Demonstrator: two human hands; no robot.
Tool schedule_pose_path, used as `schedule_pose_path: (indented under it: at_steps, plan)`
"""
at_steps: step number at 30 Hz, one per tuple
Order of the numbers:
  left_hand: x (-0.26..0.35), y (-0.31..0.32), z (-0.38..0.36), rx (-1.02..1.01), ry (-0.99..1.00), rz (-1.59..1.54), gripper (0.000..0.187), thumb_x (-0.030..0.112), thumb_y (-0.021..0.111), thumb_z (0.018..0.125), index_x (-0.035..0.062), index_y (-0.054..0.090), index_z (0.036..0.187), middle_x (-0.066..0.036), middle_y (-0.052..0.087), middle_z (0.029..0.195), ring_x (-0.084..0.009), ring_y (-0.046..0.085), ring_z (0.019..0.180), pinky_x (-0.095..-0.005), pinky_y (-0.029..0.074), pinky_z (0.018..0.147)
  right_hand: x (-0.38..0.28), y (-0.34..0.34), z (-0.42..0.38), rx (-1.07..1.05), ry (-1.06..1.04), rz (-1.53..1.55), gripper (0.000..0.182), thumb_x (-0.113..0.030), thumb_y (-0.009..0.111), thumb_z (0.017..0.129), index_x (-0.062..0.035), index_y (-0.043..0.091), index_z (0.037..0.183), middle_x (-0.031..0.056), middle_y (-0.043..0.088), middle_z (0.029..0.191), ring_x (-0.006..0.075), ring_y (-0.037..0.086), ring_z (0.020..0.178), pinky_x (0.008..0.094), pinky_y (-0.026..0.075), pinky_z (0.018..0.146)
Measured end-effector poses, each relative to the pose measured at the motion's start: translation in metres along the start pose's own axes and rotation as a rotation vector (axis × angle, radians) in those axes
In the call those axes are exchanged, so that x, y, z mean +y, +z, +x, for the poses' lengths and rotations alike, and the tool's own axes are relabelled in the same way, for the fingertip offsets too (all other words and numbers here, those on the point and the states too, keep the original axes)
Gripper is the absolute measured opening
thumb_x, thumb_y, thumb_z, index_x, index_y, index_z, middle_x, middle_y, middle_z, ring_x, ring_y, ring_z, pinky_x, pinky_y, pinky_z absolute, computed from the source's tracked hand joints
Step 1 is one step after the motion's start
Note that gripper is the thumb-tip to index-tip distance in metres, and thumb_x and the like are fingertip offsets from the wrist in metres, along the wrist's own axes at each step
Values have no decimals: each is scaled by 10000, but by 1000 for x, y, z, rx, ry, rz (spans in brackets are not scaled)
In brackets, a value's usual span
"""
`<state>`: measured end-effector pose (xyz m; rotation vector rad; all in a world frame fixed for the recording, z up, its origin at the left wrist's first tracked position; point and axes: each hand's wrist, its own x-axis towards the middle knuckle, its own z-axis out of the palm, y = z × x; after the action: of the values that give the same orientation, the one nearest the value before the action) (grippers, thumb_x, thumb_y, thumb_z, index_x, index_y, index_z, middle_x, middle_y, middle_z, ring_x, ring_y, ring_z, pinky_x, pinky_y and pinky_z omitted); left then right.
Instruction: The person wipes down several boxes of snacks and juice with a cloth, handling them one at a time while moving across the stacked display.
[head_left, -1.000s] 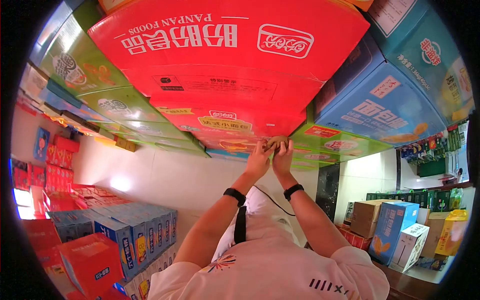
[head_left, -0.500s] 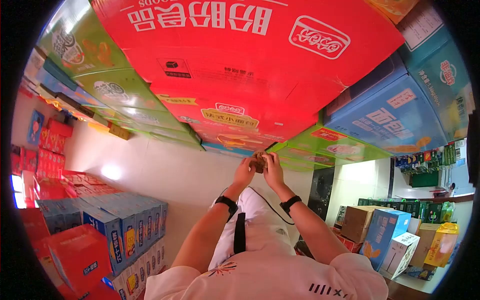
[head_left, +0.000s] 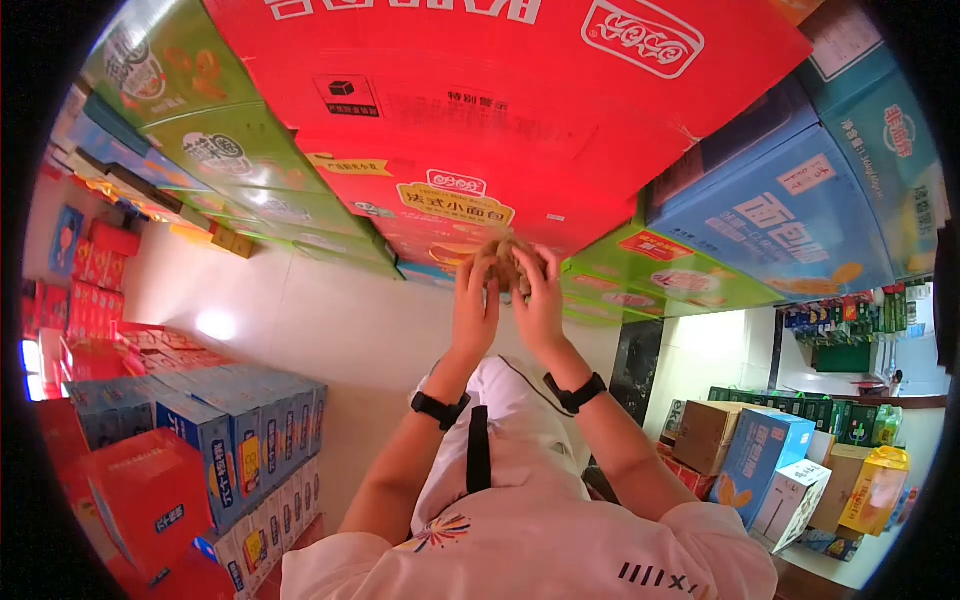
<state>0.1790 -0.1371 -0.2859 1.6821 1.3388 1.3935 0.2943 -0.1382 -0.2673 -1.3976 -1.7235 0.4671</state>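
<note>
Both of my hands meet around a crumpled brown thing (head_left: 507,262), which could be paper or cloth. My left hand (head_left: 476,300) grips its left side with bent fingers. On its right side, my right hand (head_left: 538,295) closes over it the same way. A black band circles each wrist. Just beyond the hands stands a tall red carton (head_left: 440,130) with white and yellow lettering. Part of its lower printed face is hidden behind the fingers.
Green cartons (head_left: 235,150) stack up on the left, and a blue carton (head_left: 775,225) sits on green ones at right. Blue boxes (head_left: 250,420) and a red box (head_left: 150,485) fill the lower left. A brown carton (head_left: 708,437) and others stand lower right.
Both hands have risen in the view with the brown thing, which now overlaps the red carton's lower face. The hands look larger, and the carton's print has shifted upward.
</note>
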Motion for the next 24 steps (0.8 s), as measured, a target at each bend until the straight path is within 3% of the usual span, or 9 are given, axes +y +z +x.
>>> schedule_pose_path:
  at_steps: [3,5,8,12,15,20,23,24]
  plan:
    - [28,-6,25,55,104,42,408,-31,492,839,64,489,1236,-206,456,1201,-380,471,1083,-398,405,897,-22,-18,25,105,-62,-27,514,77,579,730,-76,521,1218,194,381,1233,373,454,1106,399,410,912]
    - [48,-13,42,64,220,100,450,-22,502,837,99,494,1271,-216,444,1236,-384,477,1090,-404,413,899,-28,-25,39,282,-260,-159,565,35,600,718,-91,500,1259,208,415,1197,404,484,1052,431,446,844]
    - [69,-15,57,57,174,108,401,-70,469,825,35,513,1210,-221,439,1208,-396,465,1090,-421,399,920,-32,-29,51,330,-301,-204,553,-10,616,726,-84,507,1263,211,414,1194,401,479,1042,443,433,860]
    - [53,2,56,68,85,110,436,-74,476,806,40,500,1226,-230,438,1207,-405,464,1085,-420,403,916,-17,-13,46,314,-277,-312,507,-50,606,758,-74,520,1258,204,412,1210,379,483,1051,439,432,861]
    - [28,17,45,97,27,138,461,-84,469,790,37,474,1235,-231,442,1192,-410,464,1074,-418,413,896,0,1,36,286,-262,-353,489,-63,604,769,-86,530,1252,191,414,1218,369,487,1046,434,440,851]
    - [-20,38,25,-19,-248,121,425,-49,472,785,43,464,1200,-227,466,1171,-417,484,1039,-456,425,867,61,32,7,224,-272,-368,480,-55,604,764,-107,545,1237,159,418,1234,357,488,1059,436,449,851]
    - [-75,57,10,-211,-368,244,386,11,493,792,55,488,1176,-220,497,1153,-428,517,985,-466,439,852,97,50,-17,-122,-90,-513,550,21,584,727,-92,498,1258,138,410,1251,356,489,1083,433,480,834]
    - [-76,53,10,-204,-366,243,386,11,493,792,55,488,1176,-220,497,1153,-428,517,985,-466,439,852,104,56,-22,-121,-98,-513,550,21,584,727,-92,498,1258,138,410,1251,356,489,1083,433,480,834]
